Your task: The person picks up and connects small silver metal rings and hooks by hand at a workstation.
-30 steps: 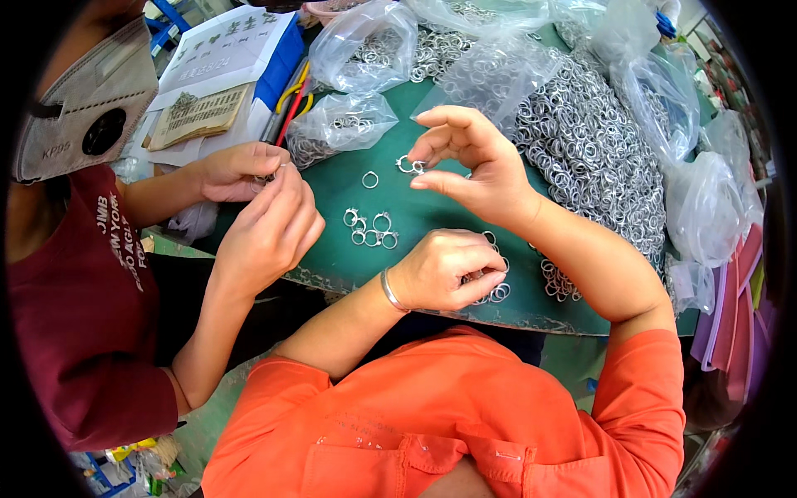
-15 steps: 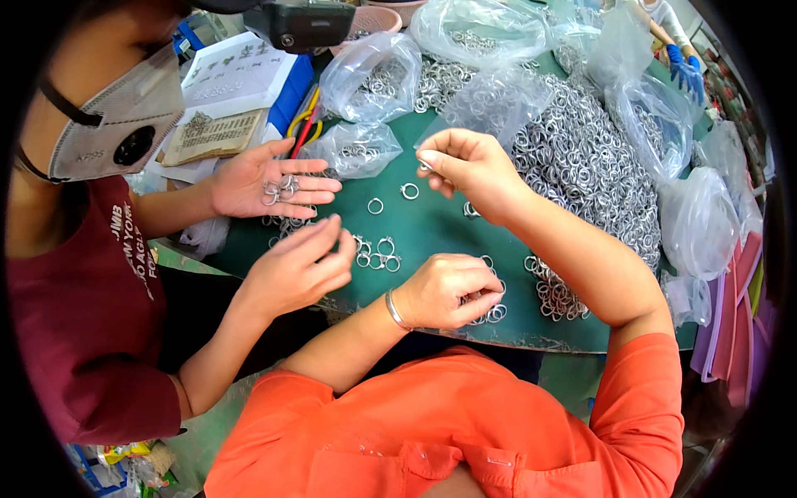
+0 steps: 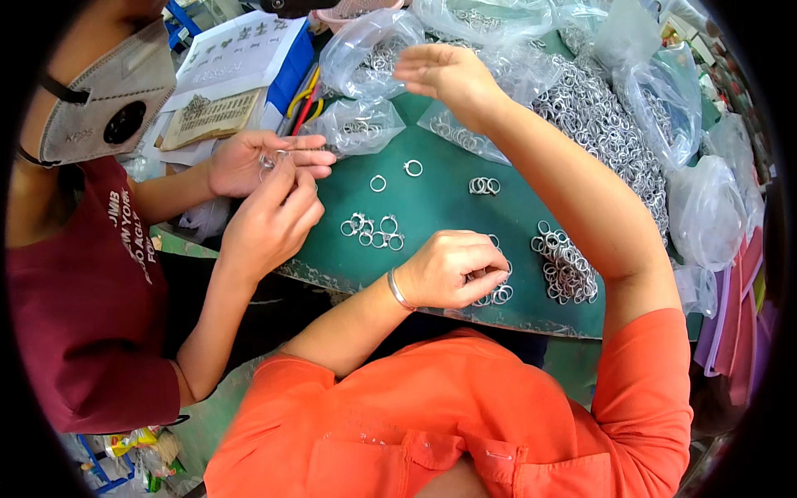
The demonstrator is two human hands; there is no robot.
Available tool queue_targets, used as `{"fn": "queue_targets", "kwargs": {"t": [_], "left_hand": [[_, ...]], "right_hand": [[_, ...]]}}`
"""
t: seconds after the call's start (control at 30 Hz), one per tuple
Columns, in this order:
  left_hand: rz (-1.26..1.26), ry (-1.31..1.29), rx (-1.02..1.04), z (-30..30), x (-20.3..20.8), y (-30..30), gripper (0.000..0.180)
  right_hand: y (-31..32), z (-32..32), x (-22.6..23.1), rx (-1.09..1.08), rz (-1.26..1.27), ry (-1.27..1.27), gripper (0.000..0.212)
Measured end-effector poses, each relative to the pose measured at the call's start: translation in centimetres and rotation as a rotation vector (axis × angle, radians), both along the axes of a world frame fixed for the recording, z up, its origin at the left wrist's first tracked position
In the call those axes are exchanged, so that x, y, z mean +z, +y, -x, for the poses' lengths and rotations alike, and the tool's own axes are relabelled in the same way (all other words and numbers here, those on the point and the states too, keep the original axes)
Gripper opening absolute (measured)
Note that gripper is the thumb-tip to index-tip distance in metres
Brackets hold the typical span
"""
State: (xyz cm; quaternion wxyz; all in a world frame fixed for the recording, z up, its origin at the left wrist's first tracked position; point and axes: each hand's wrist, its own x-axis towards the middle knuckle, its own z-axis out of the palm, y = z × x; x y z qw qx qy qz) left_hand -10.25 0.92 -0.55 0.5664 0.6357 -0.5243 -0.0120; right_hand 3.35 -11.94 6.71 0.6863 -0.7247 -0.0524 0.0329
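Note:
My left hand (image 3: 455, 270) rests near the table's front edge, fingers curled closed over a small cluster of silver rings (image 3: 503, 294). Whether some are inside the fingers is hidden. Raised over the clear bags at the back, my right hand (image 3: 448, 76) has its fingers stretched out, and no ring shows in it. Below it stands a short row of rings (image 3: 484, 186). Two single rings, one plain (image 3: 378, 183) and one with a small setting (image 3: 413, 168), lie left of that row. Several joined-looking rings (image 3: 379, 239) sit nearer the co-worker.
At the left a co-worker's hands (image 3: 274, 207) handle rings. A large ring heap (image 3: 610, 137) covers the back right, with a smaller pile (image 3: 567, 264) in front. Clear bags (image 3: 371, 54) of rings line the back. Red-and-yellow-handled tools (image 3: 309, 104) lie by a blue box (image 3: 292, 81).
My right hand has moved up and away from the table, going from a pinch on a ring to stretched fingers. My left hand stays put. The co-worker's hands have come together.

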Motion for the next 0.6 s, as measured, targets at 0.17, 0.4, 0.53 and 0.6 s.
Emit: {"fn": "queue_targets", "kwargs": {"t": [0.17, 0.4, 0.53, 0.6], "left_hand": [[0.001, -0.008, -0.023, 0.0, -0.1, 0.0, 0.006], [0.019, -0.004, -0.006, -0.1, -0.2, 0.0, 0.006], [0.031, -0.006, -0.027, -0.1, -0.3, -0.2, 0.006], [0.049, -0.003, -0.034, -0.1, -0.2, -0.3, 0.006]], "right_hand": [[0.0, 2.5, -3.4, 0.246, 0.679, -0.295, 0.026], [-0.2, 4.9, -4.9, 0.216, 0.627, -0.158, 0.019], [-1.7, 5.7, -4.8, 0.247, 0.096, 0.038, 0.007], [-2.1, 6.3, -4.7, 0.26, 0.036, 0.029, 0.006]]}}
